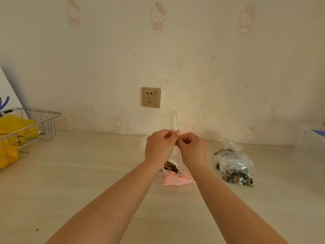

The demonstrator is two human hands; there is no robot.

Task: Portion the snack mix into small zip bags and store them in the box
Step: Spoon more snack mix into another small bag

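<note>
My left hand [159, 147] and my right hand [192, 148] are raised together over the middle of the table, both pinching a small clear zip bag [173, 122] that stands up above the fingers; it looks empty. Below the hands lies a pink-and-clear pouch [175, 180] with brown snack mix [170, 166] showing at its open top. To the right, clear bags of dark snack mix [235, 170] rest on the table. A translucent box [309, 136] sits at the far right against the wall.
A wire basket [35, 124] holding yellow items [10, 138] stands at the left edge. A wall socket [151, 97] is on the wall behind the hands. The pale table [79, 173] runs to the wall.
</note>
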